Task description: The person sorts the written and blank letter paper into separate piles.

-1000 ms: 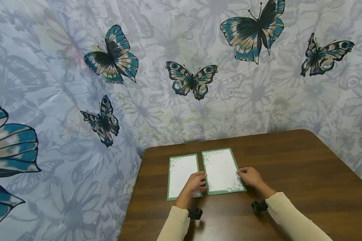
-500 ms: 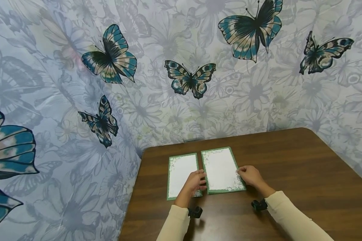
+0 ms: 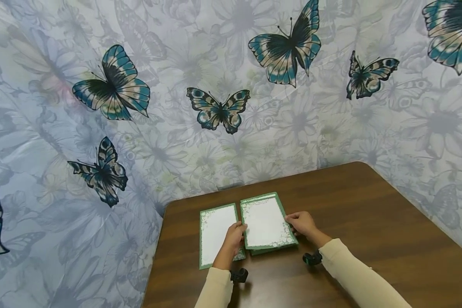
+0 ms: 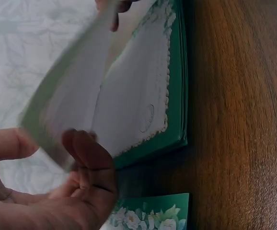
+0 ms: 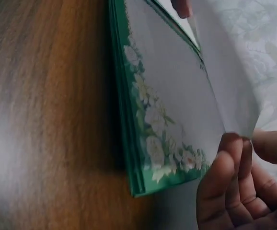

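Note:
A sheet of paper point(image 3: 263, 224) with a green border and pale floral corners is raised, tilted, over a stack of like sheets point(image 4: 138, 108). My left hand point(image 3: 232, 238) pinches its left edge between thumb and fingers. On the opposite edge, my right hand point(image 3: 305, 224) pinches the same sheet. The wrist views show the lifted sheet point(image 4: 74, 84) bending away from the stack, whose green edges point(image 5: 129, 139) are layered. Left of the stack, another green-bordered sheet point(image 3: 215, 235) lies flat, partly covered by my left hand.
Everything lies on a brown wooden table point(image 3: 354, 214). Its far edge stands close to a wall covering point(image 3: 169, 141) printed with flowers and butterflies. A dark wrist device point(image 3: 238, 275) sits on the left wrist, and another point(image 3: 312, 258) on the right.
The top sheet has come up off the stack and shifted toward me, baring the stack's far and near edges. Both hands moved with it. The head view has turned slightly right.

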Available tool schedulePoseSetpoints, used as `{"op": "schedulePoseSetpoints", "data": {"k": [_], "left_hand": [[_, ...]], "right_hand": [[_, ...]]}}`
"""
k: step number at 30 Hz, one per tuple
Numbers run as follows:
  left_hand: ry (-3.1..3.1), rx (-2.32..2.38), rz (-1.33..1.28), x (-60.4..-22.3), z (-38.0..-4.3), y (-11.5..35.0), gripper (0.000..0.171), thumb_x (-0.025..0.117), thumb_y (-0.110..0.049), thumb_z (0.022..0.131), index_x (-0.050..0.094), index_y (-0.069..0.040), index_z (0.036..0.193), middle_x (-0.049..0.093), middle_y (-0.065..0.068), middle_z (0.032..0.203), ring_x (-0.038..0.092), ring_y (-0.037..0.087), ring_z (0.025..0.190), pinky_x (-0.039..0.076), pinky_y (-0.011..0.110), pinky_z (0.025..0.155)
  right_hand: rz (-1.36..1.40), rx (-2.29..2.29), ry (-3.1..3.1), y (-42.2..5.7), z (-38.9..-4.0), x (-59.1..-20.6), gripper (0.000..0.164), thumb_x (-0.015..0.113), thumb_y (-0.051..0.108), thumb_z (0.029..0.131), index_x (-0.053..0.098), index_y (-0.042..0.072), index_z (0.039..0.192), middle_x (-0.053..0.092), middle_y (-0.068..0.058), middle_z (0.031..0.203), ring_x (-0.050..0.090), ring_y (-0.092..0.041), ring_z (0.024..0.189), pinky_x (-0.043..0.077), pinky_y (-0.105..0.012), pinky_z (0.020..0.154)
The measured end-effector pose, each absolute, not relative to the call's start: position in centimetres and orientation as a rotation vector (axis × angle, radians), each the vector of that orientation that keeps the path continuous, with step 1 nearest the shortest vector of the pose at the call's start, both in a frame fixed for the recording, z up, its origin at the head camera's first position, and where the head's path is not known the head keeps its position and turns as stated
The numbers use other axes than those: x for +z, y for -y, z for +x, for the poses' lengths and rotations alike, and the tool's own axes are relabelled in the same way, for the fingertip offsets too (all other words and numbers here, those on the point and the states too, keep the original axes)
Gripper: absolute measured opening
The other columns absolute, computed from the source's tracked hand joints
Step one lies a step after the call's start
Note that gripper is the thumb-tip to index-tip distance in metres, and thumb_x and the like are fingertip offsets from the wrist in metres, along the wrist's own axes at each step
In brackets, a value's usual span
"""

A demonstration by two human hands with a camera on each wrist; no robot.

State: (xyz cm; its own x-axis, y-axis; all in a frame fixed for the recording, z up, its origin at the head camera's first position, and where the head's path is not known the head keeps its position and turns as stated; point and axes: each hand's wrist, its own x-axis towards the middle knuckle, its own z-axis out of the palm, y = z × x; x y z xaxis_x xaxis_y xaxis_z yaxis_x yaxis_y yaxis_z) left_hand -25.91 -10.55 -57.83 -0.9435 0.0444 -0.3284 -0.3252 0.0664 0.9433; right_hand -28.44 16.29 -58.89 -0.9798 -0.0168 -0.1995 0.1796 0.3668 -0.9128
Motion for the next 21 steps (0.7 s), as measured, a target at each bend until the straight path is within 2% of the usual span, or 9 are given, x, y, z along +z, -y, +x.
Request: {"op": "schedulePoseSetpoints", "data": {"k": [1,3,4,7,8,10,11,15,21], "left_hand": [[-2.12,1.94,-0.283,-58.0,-25.9,10.6,0.061,0.051,-0.025,0.102,0.031,0.006,0.15,0.034,0.034,0.15,0.055,0.042,0.108,0.05,0.049,0.092],[-2.202,1.909,-0.282,-58.3,-25.9,10.7,0.058,0.052,-0.023,0.102,0.036,0.008,0.147,0.034,0.034,0.151,0.05,0.048,0.123,0.047,0.053,0.1],[-2.23,1.9,-0.286,-58.4,-26.0,10.6,0.057,0.053,-0.022,0.101,0.038,0.008,0.146,0.035,0.034,0.15,0.054,0.047,0.113,0.047,0.053,0.098],[-2.317,1.858,-0.284,-58.5,-26.1,10.4,0.053,0.055,-0.022,0.1,0.043,0.007,0.144,0.039,0.033,0.149,0.054,0.047,0.112,0.046,0.053,0.099],[-2.327,1.857,-0.281,-58.5,-26.1,10.3,0.052,0.056,-0.021,0.1,0.044,0.007,0.143,0.039,0.032,0.149,0.047,0.049,0.127,0.044,0.055,0.104],[-2.336,1.858,-0.267,-58.5,-26.2,10.0,0.052,0.057,-0.02,0.099,0.045,0.007,0.142,0.039,0.031,0.149,0.047,0.05,0.127,0.042,0.056,0.106],[-2.341,1.858,-0.257,-58.4,-26.2,9.9,0.052,0.058,-0.02,0.099,0.046,0.007,0.142,0.04,0.031,0.148,0.039,0.05,0.136,0.04,0.058,0.108],[-2.325,1.886,-0.236,-58.1,-26.6,8.7,0.051,0.063,-0.018,0.096,0.05,0.008,0.138,0.049,0.029,0.141,0.046,0.047,0.131,0.044,0.057,0.104],[-2.283,1.908,-0.174,-57.7,-27.3,6.0,0.051,0.069,-0.016,0.092,0.055,0.007,0.134,0.061,0.023,0.125,0.061,0.035,0.115,0.055,0.047,0.092]], "right_hand": [[0.166,-1.696,-2.419,-16.1,-28.5,-58.9,0.031,0.066,0.021,0.095,0.071,-0.005,0.111,0.068,-0.008,0.08,0.061,-0.014,0.059,0.056,-0.029,0.052],[0.175,-1.73,-2.379,-15.9,-28.4,-58.9,0.027,0.066,0.018,0.094,0.072,-0.005,0.107,0.067,-0.007,0.074,0.061,-0.014,0.059,0.056,-0.03,0.053],[0.191,-1.752,-2.355,-15.9,-28.4,-58.8,0.025,0.067,0.017,0.094,0.072,-0.005,0.106,0.066,-0.006,0.072,0.061,-0.015,0.058,0.056,-0.031,0.053],[0.197,-1.803,-2.321,-16.0,-28.4,-58.4,0.022,0.066,0.013,0.093,0.071,-0.006,0.103,0.065,-0.008,0.071,0.061,-0.017,0.059,0.057,-0.032,0.055],[0.198,-1.816,-2.318,-16.1,-28.4,-58.3,0.022,0.066,0.013,0.093,0.071,-0.007,0.102,0.065,-0.009,0.072,0.062,-0.018,0.06,0.058,-0.033,0.056],[0.21,-1.84,-2.314,-16.4,-28.4,-58.1,0.02,0.066,0.011,0.092,0.07,-0.007,0.101,0.064,-0.01,0.074,0.062,-0.019,0.061,0.059,-0.034,0.058],[0.205,-1.841,-2.33,-16.7,-28.4,-58.0,0.02,0.066,0.011,0.092,0.07,-0.007,0.101,0.065,-0.011,0.076,0.062,-0.019,0.062,0.059,-0.034,0.059],[0.226,-1.846,-2.392,-18.1,-28.5,-57.8,0.019,0.069,0.009,0.091,0.071,-0.007,0.1,0.064,-0.01,0.076,0.062,-0.018,0.061,0.06,-0.035,0.06],[0.22,-1.815,-2.506,-21.2,-28.5,-57.0,0.02,0.068,0.01,0.092,0.071,-0.007,0.102,0.067,-0.012,0.079,0.063,-0.021,0.062,0.057,-0.032,0.057]]}}
